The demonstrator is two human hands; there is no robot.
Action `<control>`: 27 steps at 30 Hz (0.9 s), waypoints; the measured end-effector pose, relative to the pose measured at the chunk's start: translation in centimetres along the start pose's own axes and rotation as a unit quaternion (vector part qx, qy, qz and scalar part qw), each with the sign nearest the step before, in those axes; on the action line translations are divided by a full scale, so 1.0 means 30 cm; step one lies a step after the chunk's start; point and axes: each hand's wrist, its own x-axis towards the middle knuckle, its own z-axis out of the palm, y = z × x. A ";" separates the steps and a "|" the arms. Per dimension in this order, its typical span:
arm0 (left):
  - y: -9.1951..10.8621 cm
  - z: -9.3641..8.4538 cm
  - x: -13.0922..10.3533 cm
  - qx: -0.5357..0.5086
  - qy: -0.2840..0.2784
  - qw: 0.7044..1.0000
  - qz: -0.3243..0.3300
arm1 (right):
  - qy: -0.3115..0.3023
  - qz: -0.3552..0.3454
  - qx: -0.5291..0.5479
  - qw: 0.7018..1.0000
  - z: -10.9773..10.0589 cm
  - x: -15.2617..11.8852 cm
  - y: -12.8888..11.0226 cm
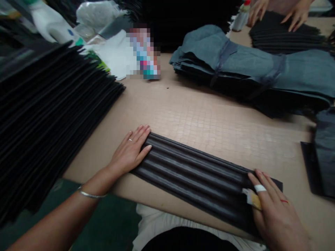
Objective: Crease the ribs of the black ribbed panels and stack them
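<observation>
A dark, glossy panel (193,174) with long raised ribs, which looks like leather, lies slanted along the table's near edge. My left hand (133,148) rests flat on its left end, fingers stretched and thumb apart. On the panel's right end lies my right hand (274,205), its fingers extended, with a white band around the index finger. A small yellow and white piece (252,199) shows at the right thumb; whether it is wrapped on the thumb or lies under it I cannot make out.
A tall stack of black sheets (52,115) stands left. Behind are a tied grey-blue bundle (251,66), a white jug (51,22) and a small red-capped bottle (240,16). Another person's hands (298,15) touch black pieces (285,35) at back right. Dark material (326,153) lies right.
</observation>
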 end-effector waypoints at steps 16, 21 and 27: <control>0.046 -0.018 -0.028 -0.050 0.067 0.996 -0.015 | -0.183 -0.124 0.101 0.970 0.008 0.768 -0.481; 0.053 -0.030 -0.032 -0.066 0.074 0.995 -0.015 | -0.231 -0.167 0.015 0.958 0.005 0.892 -0.643; 0.051 -0.030 -0.029 -0.082 0.078 0.994 -0.012 | -0.260 -0.210 -0.018 0.942 -0.048 0.962 -0.700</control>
